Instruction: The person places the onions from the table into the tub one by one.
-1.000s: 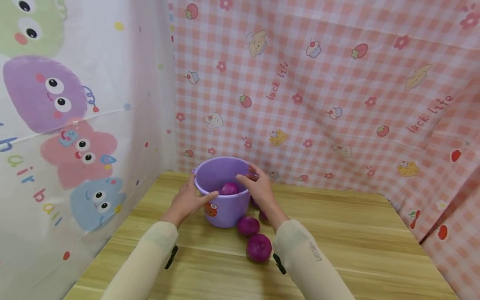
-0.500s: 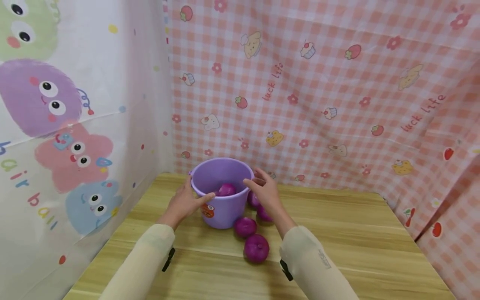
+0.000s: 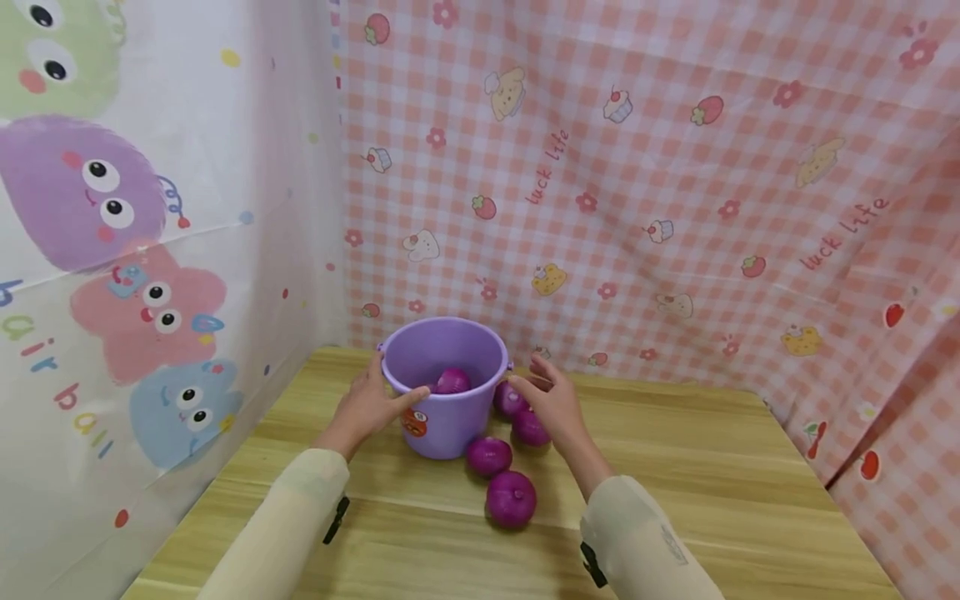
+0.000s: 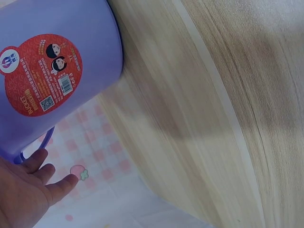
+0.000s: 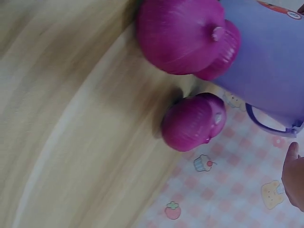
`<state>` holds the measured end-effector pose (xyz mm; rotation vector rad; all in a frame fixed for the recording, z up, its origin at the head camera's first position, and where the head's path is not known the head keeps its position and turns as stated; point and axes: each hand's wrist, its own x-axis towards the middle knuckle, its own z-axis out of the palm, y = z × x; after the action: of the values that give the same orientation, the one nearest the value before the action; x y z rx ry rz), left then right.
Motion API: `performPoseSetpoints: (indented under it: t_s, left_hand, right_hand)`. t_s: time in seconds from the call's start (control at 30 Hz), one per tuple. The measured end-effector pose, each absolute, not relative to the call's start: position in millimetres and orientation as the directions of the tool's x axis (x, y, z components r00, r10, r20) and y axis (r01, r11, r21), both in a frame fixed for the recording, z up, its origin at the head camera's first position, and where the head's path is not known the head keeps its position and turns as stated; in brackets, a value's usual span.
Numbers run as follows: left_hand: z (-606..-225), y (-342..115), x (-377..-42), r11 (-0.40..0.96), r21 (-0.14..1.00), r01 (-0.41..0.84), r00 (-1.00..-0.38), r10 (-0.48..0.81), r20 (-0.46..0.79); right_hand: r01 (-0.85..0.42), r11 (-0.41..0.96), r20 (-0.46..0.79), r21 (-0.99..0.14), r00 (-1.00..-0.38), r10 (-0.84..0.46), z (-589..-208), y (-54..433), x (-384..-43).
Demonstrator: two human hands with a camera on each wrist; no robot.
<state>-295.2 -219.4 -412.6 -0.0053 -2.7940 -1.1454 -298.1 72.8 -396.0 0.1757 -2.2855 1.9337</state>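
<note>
A purple bucket with a red sticker stands on the table, a red onion visible inside it. My left hand holds its near left rim, thumb over the edge and fingers along the outside. In the left wrist view, the lower fingers fan out beside the bucket's handle. My right hand is apart from the bucket on the right, fingers loosely bent and holding nothing, above two red onions beside the bucket. Nearer the front lie another onion and a larger-looking onion.
The wood-grain table extends to the right and front. A pink checked cloth hangs behind it, and a white cartoon-print curtain hangs along the left side. The bucket's handle hangs low at its far side.
My right hand has left the bucket's right rim and moved right and slightly down, uncovering the onions beside it. The left hand stays on the rim; the head view has shifted slightly.
</note>
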Motion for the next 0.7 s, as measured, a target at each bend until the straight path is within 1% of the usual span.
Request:
performPoseSetpoints:
  t_s: [0.33, 0.47, 0.6, 0.7]
  left_hand:
    - [-412.5, -219.1, -294.6, 0.710, 0.702, 0.058, -0.992, -0.036, 0.119]
    - [-412.5, -219.0, -293.1, 0.707, 0.705, 0.055, -0.993, -0.036, 0.114]
    - [-412.9, -220.1, -292.3, 0.706, 0.706, 0.049, -0.993, -0.040, 0.110]
    - [-413.3, -220.2, -293.4, 0.704, 0.708, 0.059, -0.992, -0.037, 0.119]
  right_hand:
    - [-0.152, 0.202, 0.144, -0.968, -0.988, -0.055, -420.6, 92.1, -291.3]
    - [-0.146, 0.201, 0.126, -0.969, -0.986, -0.109, -419.2, 97.0, -276.2]
    - [-0.147, 0.220, 0.119, -0.965, -0.984, -0.135, -426.9, 100.4, -271.5]
    - [-0.156, 0.236, 0.125, -0.959, -0.982, -0.138, -446.0, 106.0, -278.4]
